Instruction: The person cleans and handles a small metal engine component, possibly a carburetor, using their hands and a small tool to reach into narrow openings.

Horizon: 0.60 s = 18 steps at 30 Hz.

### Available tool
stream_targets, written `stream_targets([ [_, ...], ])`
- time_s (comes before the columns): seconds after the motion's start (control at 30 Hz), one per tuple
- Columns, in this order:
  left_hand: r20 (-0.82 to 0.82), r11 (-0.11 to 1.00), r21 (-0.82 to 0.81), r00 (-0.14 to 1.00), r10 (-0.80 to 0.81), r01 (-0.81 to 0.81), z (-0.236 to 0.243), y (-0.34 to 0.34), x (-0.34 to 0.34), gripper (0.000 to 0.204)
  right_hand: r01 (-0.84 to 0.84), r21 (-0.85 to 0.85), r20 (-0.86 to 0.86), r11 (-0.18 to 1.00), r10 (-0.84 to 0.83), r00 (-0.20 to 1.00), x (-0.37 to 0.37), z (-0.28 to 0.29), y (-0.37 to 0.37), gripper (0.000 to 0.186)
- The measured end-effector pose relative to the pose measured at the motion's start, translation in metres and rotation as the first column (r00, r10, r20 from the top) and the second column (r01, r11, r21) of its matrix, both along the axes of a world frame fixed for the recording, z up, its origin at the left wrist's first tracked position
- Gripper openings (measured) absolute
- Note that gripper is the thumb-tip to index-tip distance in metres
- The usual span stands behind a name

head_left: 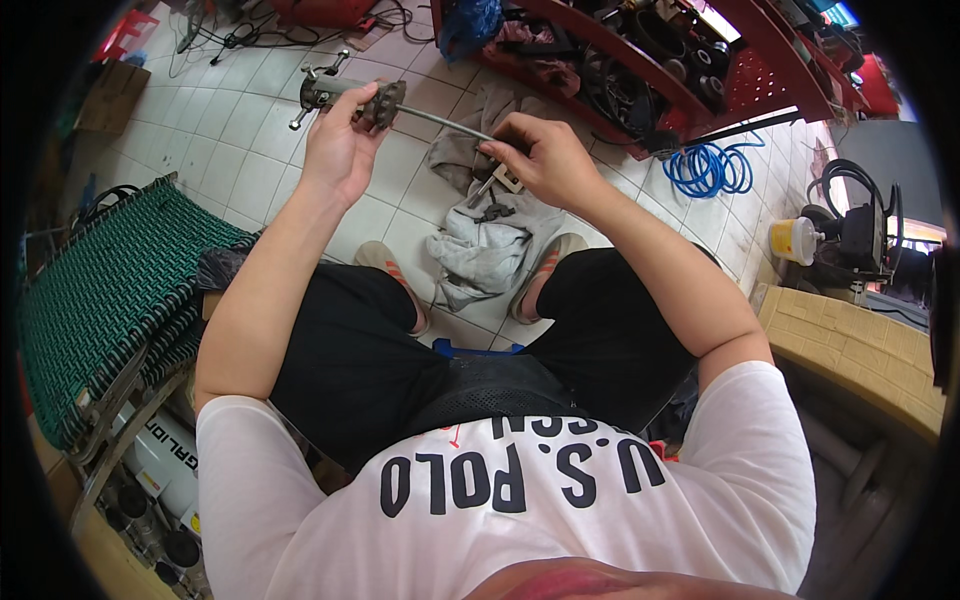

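Observation:
Out in front at the left, my left hand (342,150) is closed around a grey metal cylindrical part (345,95). Bolt-like studs stick out of its far-left end, and a dark notched flange sits at its right end. From the flange a thin metal rod (440,119) runs to my right hand (548,160), whose fingers pinch it. Whether the rod is fixed in the part or only pushed into it, I cannot tell. Below my right hand, a small pale piece with a hole (508,178) and a metal tool (484,190) show by grey rags (480,245) on the floor.
Red metal shelving (790,60) with dark parts stands at the far right. Near it lie a coiled blue hose (710,168) and a white tub (795,241). A green woven folding chair (110,290) is at my left, a cardboard box (850,345) at my right. The floor is white tile.

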<state>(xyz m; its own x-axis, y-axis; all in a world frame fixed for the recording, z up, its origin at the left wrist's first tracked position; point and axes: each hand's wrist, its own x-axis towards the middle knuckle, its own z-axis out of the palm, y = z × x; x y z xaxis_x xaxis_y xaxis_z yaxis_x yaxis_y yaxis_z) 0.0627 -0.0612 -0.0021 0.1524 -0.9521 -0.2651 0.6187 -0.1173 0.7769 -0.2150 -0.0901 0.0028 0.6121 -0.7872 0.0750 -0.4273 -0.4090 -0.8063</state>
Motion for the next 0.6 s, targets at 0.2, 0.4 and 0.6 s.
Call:
stream_targets([
  [0.2,-0.010,1.000,-0.016,1.000,-0.009,0.009,0.005,0.001,-0.004,0.029,0.002,0.675,0.173,0.738,-0.161,0.972,-0.002,-0.004,-0.005,0.035],
  [0.4,0.003,1.000,-0.022,1.000,0.012,-0.012,0.004,0.001,-0.002,0.031,0.008,0.025,0.199,1.000,-0.013,0.980,0.005,-0.016,0.004,0.030],
  [0.6,-0.008,0.999,-0.039,1.000,-0.019,0.019,0.003,0.001,-0.001,0.033,-0.170,0.618,0.265,0.768,0.001,0.964,-0.003,0.000,-0.002,0.028],
])
